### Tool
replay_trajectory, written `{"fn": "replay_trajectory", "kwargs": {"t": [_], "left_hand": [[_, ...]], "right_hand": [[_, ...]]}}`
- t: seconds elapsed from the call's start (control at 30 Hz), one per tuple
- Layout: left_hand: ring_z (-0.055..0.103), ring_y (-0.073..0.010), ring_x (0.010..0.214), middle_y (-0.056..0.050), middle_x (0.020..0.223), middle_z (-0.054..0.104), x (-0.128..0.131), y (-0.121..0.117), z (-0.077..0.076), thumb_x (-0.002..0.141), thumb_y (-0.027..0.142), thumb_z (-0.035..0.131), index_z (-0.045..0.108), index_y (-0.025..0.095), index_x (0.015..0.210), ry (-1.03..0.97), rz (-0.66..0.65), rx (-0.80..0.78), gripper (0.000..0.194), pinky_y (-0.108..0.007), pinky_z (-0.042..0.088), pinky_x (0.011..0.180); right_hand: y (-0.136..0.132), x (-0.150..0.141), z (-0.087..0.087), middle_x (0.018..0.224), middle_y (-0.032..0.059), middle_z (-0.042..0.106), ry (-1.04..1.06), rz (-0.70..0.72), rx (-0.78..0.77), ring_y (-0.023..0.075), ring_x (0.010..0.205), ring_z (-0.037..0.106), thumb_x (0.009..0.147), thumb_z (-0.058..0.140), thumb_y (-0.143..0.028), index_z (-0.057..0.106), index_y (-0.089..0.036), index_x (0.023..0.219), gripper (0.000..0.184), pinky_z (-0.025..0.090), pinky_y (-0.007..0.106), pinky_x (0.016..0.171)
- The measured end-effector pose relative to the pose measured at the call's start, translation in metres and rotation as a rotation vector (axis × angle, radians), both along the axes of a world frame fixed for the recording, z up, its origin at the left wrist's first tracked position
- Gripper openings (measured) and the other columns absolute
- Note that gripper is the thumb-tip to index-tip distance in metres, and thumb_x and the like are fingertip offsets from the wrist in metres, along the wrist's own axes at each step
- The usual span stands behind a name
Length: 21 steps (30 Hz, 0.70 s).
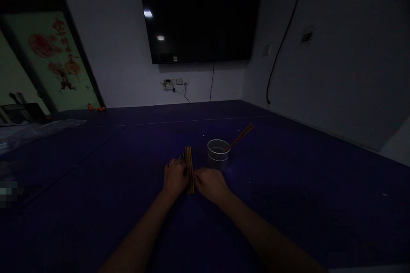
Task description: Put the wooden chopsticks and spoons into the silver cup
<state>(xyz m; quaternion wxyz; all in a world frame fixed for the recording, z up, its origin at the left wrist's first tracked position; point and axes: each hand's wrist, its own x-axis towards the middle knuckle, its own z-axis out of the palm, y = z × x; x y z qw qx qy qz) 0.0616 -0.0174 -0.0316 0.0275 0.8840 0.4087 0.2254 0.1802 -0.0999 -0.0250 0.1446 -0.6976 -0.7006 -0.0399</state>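
Observation:
Several wooden chopsticks (189, 153) lie side by side, pointing away from me, on the dark purple surface. My left hand (175, 178) is curled against their left side, its thumb touching them. From the right, my right hand (211, 183) presses its closed fingers to the row's edge. Just beyond that hand stands a round metal cup (218, 163) with a pale rim. More chopsticks (241, 135) lean out of it to the right. A small dark thing (182, 156) shows partly behind my left fingers; its kind is hidden.
The purple surface (128, 158) reaches to the wall, with thin seams and small white specks on it. Clear plastic wrapping (41, 130) lies at the far left. An orange object (96, 108) sits by the door. A television (205, 21) hangs on the wall above cables.

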Motion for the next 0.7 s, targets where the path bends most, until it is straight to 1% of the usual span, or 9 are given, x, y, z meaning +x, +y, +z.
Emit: {"fn": "replay_trajectory", "kwargs": {"t": [0.13, 0.3, 0.47, 0.7], "left_hand": [[0.054, -0.0237, 0.104, -0.008, 0.105, 0.066, 0.0002, 0.0006, -0.0019, 0.078, 0.020, 0.053, 0.069, 0.021, 0.089, -0.013, -0.012, 0.000, 0.020, -0.037, 0.041, 0.085], [0.055, -0.0229, 0.103, -0.007, 0.104, 0.066, 0.0009, 0.0010, -0.0013, 0.079, 0.021, 0.052, 0.069, 0.020, 0.090, 0.032, -0.013, -0.015, 0.020, -0.036, 0.041, 0.086], [0.054, -0.0214, 0.105, -0.006, 0.106, 0.065, 0.0013, 0.0023, -0.0013, 0.081, 0.023, 0.050, 0.068, 0.021, 0.093, 0.060, -0.018, -0.031, 0.022, -0.035, 0.041, 0.089], [0.055, -0.0217, 0.104, -0.006, 0.105, 0.065, 0.0008, 0.0026, -0.0019, 0.080, 0.022, 0.052, 0.068, 0.021, 0.094, 0.056, -0.019, -0.043, 0.022, -0.035, 0.041, 0.089]], "right_hand": [[-0.0006, -0.0010, -0.0051, 0.096, 0.0066, 0.069, 0.021, -0.004, -0.050, 0.0196, 0.088, 0.064, 0.088, 0.038, -0.025, 0.063, -0.022, 0.101, 0.029, 0.043, 0.027, 0.072], [-0.0009, -0.0022, -0.0063, 0.098, 0.0076, 0.069, 0.025, 0.003, -0.084, 0.0204, 0.089, 0.064, 0.089, 0.038, -0.029, 0.063, -0.021, 0.101, 0.029, 0.043, 0.029, 0.073], [0.0010, -0.0016, -0.0093, 0.100, 0.0073, 0.069, 0.049, 0.004, -0.052, 0.0210, 0.092, 0.064, 0.088, 0.040, -0.034, 0.063, -0.021, 0.104, 0.030, 0.043, 0.029, 0.076], [-0.0005, -0.0049, -0.0063, 0.097, 0.0075, 0.069, 0.059, -0.073, -0.056, 0.0208, 0.090, 0.064, 0.084, 0.043, -0.031, 0.065, -0.022, 0.099, 0.028, 0.043, 0.028, 0.074]]}}
